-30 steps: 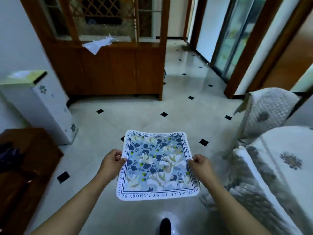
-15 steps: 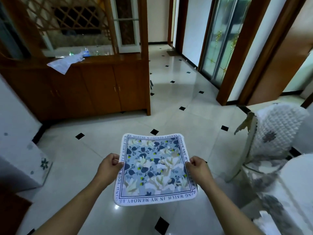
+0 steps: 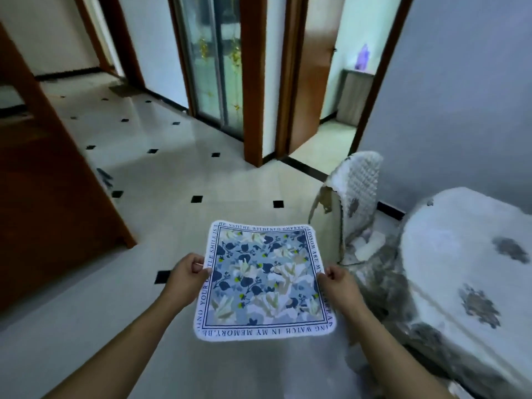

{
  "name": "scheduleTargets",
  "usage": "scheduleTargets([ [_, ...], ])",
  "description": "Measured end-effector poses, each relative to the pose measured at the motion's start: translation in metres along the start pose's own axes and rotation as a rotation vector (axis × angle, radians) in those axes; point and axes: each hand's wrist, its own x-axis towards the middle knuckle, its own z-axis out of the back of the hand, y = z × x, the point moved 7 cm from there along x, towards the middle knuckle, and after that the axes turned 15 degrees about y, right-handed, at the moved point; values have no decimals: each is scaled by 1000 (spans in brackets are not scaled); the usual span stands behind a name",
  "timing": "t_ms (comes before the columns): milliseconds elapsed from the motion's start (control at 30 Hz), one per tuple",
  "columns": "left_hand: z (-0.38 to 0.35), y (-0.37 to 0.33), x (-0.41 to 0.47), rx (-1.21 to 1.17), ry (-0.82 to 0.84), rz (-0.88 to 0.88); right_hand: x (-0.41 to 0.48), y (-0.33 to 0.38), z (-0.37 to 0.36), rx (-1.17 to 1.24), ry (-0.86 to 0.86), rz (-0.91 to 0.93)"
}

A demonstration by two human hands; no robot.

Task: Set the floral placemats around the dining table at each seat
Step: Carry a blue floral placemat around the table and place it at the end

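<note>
A square floral placemat (image 3: 263,279), blue and white with lettering round its border, is held flat above the tiled floor in front of me. My left hand (image 3: 188,276) pinches its left edge and my right hand (image 3: 338,283) pinches its right edge. The dining table (image 3: 449,243), under a white cloth with grey flower motifs, lies to the right of the mat. A chair (image 3: 355,197) with a quilted white cover stands at the table's near end, just beyond my right hand.
A wooden cabinet (image 3: 51,191) fills the left side. Glass sliding doors (image 3: 216,61) and an open doorway (image 3: 331,82) lie ahead across pale floor tiles with small black insets. A grey wall (image 3: 460,96) rises behind the table.
The view has swung to the right: the cabinet slid to the left edge and the table and covered chair came closer. Both hands keep the same hold on the placemat.
</note>
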Motion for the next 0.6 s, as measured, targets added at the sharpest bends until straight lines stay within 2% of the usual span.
scheduleTargets([
  [67, -17, -34, 53, 80, 90, -63, 13, -9, 28, 88, -94, -40],
  [167, -45, -82, 128, 141, 188, -131, 42, -15, 69, 89, -208, -88],
  [300, -69, -138, 219, 170, 241, -176, 109, -6, 119, 134, -333, -82],
  [600, -45, -242, 406, 211, 218, -189, 289, 58, 194, 177, -338, -51],
])
